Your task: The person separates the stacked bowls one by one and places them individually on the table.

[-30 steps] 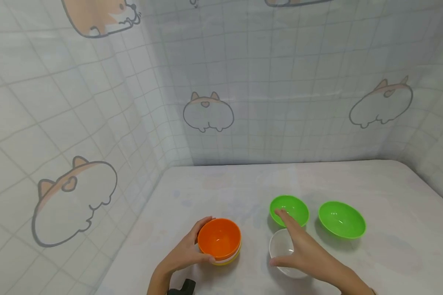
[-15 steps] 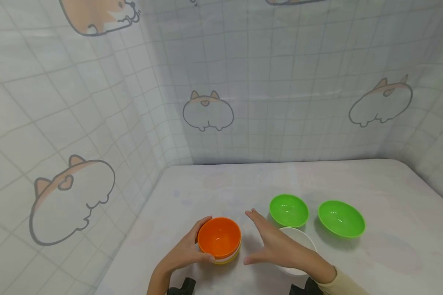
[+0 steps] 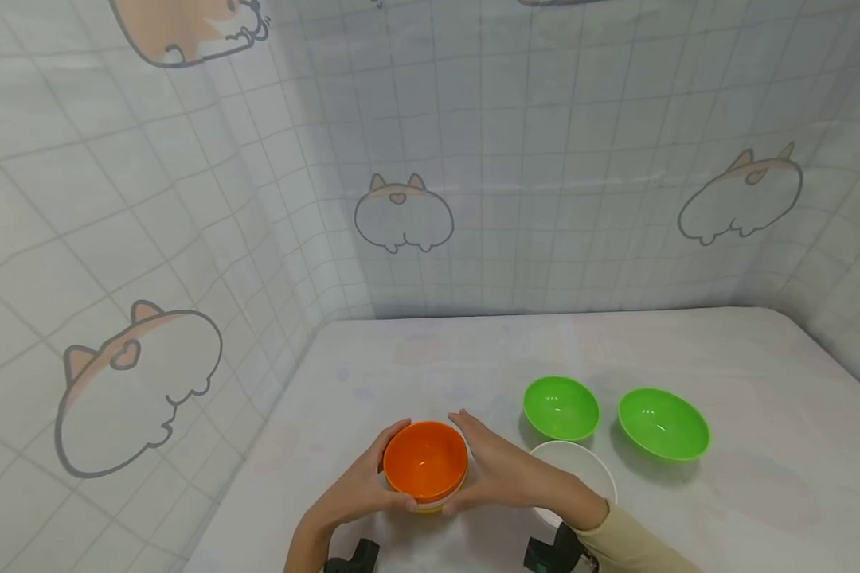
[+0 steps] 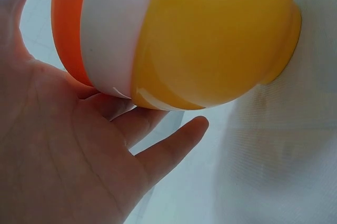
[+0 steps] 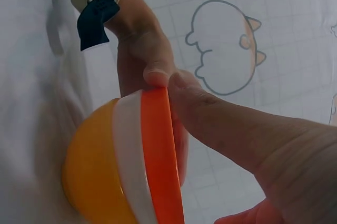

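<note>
Head view: both hands are at the bowl stack (image 3: 428, 469), which sits front and centre on the bench (image 3: 430, 366), orange bowl (image 3: 427, 452) uppermost. Left hand (image 3: 364, 481) is curved round one side, right hand (image 3: 502, 469) round the other, each in a C about as wide as the bowl; bracketing from both sides probably keeps the nest level and steady. To the right, loose white bowl (image 3: 584, 460) partly under the right forearm, left green bowl (image 3: 560, 407) just beyond it, right green bowl (image 3: 663, 424) farther over; all three mouth up, likely easy to grab by the rim. Left wrist view: nesting order clear, white bowl (image 4: 113, 34) between orange and yellow bowl (image 4: 216, 40), probably nested because the shapes match. Left hand holds the stack, fingers going behind it, one finger sticking out free below the yellow wall. Right wrist view: right thumb (image 5: 210, 111) meets the orange rim, near the left hand's tip; right fingers mostly out of sight, so grip pressure can't be told. Yellow base looks to be on the bench, contact unclear.
</note>
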Demonstrator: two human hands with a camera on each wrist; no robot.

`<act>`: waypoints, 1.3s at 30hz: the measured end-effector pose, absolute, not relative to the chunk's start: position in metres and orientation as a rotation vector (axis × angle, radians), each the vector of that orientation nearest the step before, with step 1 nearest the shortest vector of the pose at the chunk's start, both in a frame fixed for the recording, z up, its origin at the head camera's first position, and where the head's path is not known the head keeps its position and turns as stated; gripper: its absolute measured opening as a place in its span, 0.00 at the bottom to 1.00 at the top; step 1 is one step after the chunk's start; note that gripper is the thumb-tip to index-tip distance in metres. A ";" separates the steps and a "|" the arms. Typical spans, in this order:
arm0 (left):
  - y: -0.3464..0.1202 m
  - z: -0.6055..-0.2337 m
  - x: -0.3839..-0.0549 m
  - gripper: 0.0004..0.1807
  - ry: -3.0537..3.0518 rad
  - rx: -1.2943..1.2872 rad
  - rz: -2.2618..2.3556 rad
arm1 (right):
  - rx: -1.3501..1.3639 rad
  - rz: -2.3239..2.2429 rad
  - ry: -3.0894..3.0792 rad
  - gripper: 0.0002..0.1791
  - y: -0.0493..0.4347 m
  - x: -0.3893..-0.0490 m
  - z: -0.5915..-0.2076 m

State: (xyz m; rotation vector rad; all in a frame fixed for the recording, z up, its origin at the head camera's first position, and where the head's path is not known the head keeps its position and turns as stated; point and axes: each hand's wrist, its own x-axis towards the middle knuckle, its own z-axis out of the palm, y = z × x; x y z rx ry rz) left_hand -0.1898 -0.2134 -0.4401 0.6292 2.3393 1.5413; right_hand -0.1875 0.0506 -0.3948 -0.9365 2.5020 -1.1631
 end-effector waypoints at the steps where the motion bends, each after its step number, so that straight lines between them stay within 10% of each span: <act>1: -0.213 -0.440 -0.190 0.53 2.338 0.633 1.543 | -0.937 -1.160 2.500 0.63 0.049 -0.188 -0.395; 39: -0.211 -0.435 -0.187 0.56 2.321 0.578 1.549 | -1.039 -1.135 2.433 0.46 0.027 -0.210 -0.398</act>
